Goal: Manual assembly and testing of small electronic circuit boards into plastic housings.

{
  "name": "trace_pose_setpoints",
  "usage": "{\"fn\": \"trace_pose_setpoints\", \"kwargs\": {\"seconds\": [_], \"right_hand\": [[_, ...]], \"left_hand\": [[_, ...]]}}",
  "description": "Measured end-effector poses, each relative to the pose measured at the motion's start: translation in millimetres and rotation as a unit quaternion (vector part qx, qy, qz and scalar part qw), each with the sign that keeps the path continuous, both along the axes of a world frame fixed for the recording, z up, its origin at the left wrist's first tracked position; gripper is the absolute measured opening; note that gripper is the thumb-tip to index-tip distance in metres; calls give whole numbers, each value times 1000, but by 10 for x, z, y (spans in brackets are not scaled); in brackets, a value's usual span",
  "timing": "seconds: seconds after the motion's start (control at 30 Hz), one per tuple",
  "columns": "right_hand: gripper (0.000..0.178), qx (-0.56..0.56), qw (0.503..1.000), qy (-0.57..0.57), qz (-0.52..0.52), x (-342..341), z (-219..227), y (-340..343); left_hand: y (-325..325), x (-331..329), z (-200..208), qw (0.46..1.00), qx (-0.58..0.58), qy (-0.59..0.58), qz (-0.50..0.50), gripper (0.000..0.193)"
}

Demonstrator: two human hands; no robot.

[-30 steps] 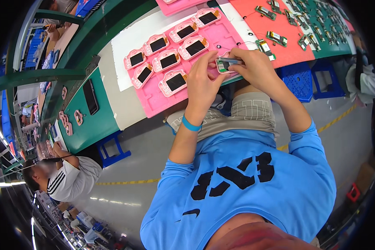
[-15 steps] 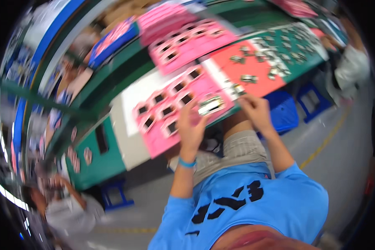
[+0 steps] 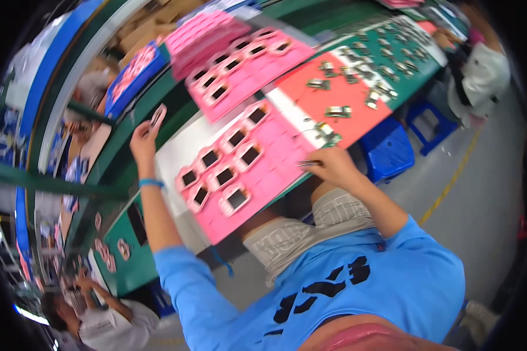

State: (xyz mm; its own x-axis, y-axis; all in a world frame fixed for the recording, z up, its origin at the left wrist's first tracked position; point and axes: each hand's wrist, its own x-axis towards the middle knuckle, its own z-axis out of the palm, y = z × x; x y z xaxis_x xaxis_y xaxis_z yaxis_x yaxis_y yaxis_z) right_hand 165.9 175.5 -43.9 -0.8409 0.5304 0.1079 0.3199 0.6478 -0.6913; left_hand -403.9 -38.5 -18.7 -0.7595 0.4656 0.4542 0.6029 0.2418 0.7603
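Observation:
My left hand is raised past the far left side of the pink foam mat, its fingers closed on a pink-and-white casing seen nearly edge-on. At the mat's right edge my right hand pinches a thin, dark metallic tool, whose exact kind I cannot make out. Several pink-rimmed casings with dark screens lie on the mat's left part. Just beyond my right hand, a small green circuit board rests on the white strip.
More small boards with wires lie on the red mat and farther right. A second pink mat with casings and a pink foam stack stand beyond. Blue stools sit by the table. Co-workers sit at both ends.
My left hand has moved far left and up, away from the mat, and now holds a casing. The silvery unit near my hands has left the mat. My right hand has shifted slightly left and nearer.

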Motion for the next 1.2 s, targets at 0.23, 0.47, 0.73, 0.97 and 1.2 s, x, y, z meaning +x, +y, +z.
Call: {"fn": "trace_pose_setpoints", "kwargs": {"seconds": [0.23,0.47,0.73,0.97,1.2], "right_hand": [[21,-78,996,41,27,29,-1,53],[24,-9,973,48,-225,223,347,543],[37,-4,981,8,-192,221,157,591],[13,-261,959,109,-23,416,429,3],[8,-308,939,114,100,630,75,-986]], "left_hand": [[204,-382,-729,985,-158,45,58,34],[98,117,-406,972,-149,146,106,45],[-570,3279,985,909,-140,-120,-374,44],[-55,4968,-247,820,-45,-371,-433,49],[-195,5404,-783,798,229,-539,-145,36]]}}
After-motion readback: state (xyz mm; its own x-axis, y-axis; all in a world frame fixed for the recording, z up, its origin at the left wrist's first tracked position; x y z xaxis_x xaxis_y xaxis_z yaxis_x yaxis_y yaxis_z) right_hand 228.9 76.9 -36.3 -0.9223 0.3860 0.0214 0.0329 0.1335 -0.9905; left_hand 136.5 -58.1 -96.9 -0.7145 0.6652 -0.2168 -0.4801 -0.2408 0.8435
